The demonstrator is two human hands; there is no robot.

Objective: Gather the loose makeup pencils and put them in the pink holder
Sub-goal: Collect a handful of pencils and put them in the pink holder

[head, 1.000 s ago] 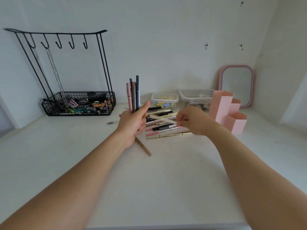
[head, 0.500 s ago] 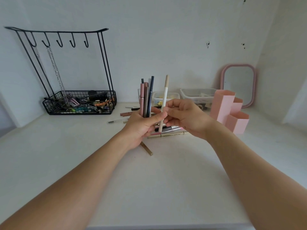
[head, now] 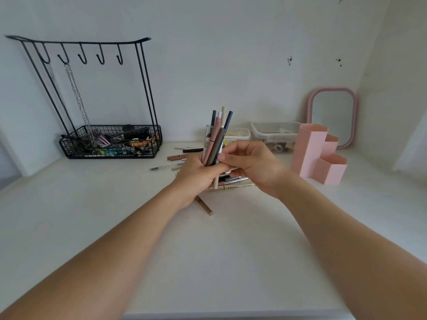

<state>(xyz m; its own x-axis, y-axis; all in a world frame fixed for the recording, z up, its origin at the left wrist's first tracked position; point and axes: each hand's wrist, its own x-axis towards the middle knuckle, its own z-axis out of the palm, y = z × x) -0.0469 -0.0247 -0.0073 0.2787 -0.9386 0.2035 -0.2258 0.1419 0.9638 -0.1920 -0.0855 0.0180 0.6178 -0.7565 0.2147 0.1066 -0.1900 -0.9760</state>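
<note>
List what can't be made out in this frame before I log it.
- Head view: loose pencils on the table partly hidden behind both hands; count unknowable.
- Lower ends of the bundle of pencils are covered by the left hand.
- Right hand: fingertips meet the bundle, grip unclear.
- Inside of the pink holder: walls block it.
- Wire basket contents: too small and jumbled.

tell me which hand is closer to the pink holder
Right. The right hand sits just left of the pink holder, with a gap between them. The left hand, gripping the pencil bundle, is farther left, beyond the right hand.
</note>
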